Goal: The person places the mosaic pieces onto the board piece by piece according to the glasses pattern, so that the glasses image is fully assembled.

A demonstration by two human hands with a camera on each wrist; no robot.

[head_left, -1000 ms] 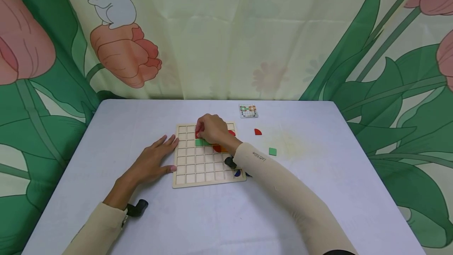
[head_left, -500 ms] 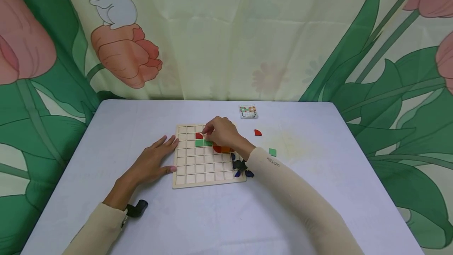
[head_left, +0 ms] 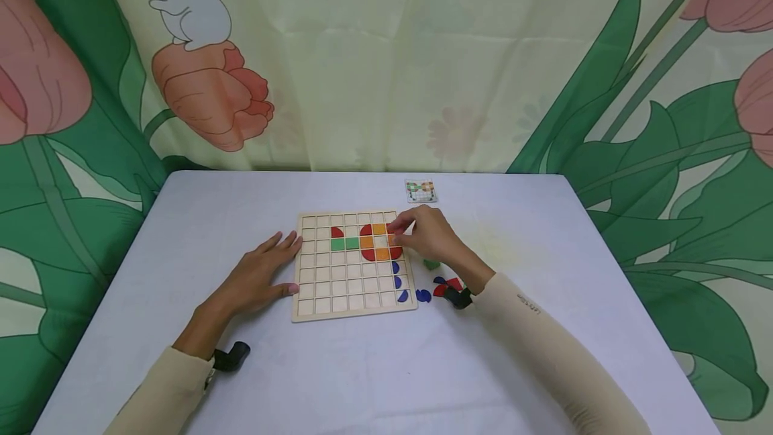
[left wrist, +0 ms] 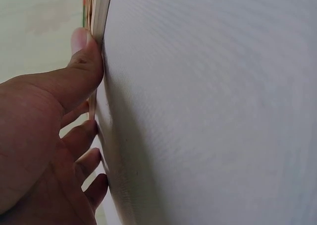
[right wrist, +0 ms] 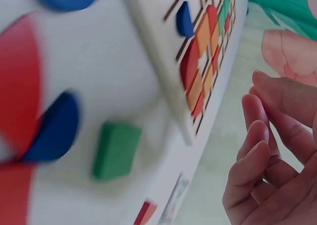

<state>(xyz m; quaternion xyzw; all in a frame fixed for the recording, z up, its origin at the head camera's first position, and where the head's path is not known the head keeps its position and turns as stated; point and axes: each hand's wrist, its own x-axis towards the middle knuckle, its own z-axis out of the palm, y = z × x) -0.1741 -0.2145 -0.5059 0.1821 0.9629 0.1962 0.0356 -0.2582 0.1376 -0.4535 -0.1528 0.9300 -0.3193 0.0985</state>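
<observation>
A wooden grid board lies on the white table. Along its left edge rests my left hand, fingers spread, with the thumb against the rim in the left wrist view. My right hand hovers over the board's upper right, fingers loosely bent; the right wrist view shows nothing between them. Set in the grid are a red quarter-round piece, green square tiles, a ring of red and orange pieces around a bare cell, and blue half-round pieces down the right side. The right fingers partly cover the ring.
Right of the board lie a loose green piece, loose blue pieces and red pieces. A small card with a printed grid pattern sits near the back edge. Behind the table hangs a printed curtain.
My right hand has let go of the red quarter-round piece, left in its cell above the green tiles, and moved right across the board. The left hand stays put.
</observation>
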